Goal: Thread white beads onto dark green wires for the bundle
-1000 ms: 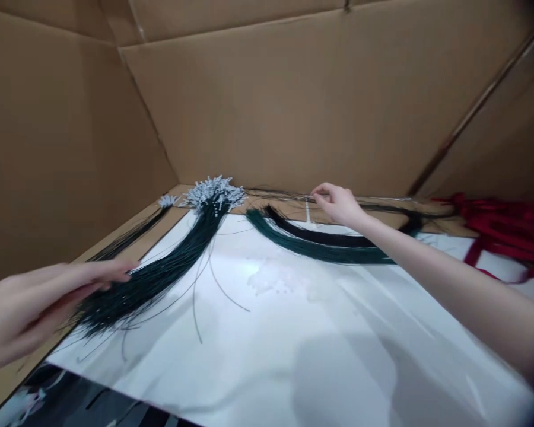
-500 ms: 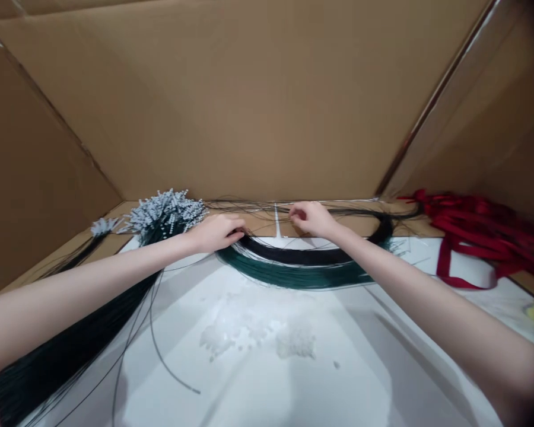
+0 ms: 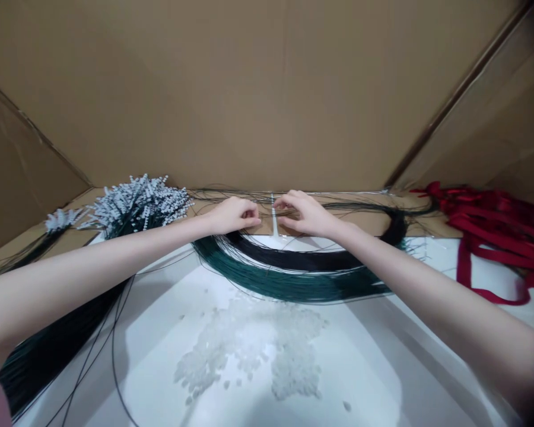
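My left hand (image 3: 238, 214) is closed, thumb and fingertips curled together just above the left end of a curved bundle of black strands (image 3: 293, 258). Whatever it may pinch is too fine to make out. Across a small gap, my right hand (image 3: 306, 213) has its thumb and forefinger apart, over thin dark strands running along the cardboard. A dark green bundle of strands (image 3: 271, 283) curves just in front of the black one. Left of my left hand lies a thick bunch of dark strands with pale beaded tips (image 3: 140, 204).
Clear bead-like bits (image 3: 296, 362) are scattered over the white surface (image 3: 365, 367). Red ribbon (image 3: 493, 231) is heaped at the right, and a smaller white-tipped bunch (image 3: 62, 219) lies far left. Tall cardboard walls (image 3: 249, 89) stand behind and at both sides.
My left hand has moved right, off the end of the black bundle and closer to my right hand. My right thumb and forefinger have spread apart. The view has shifted slightly.
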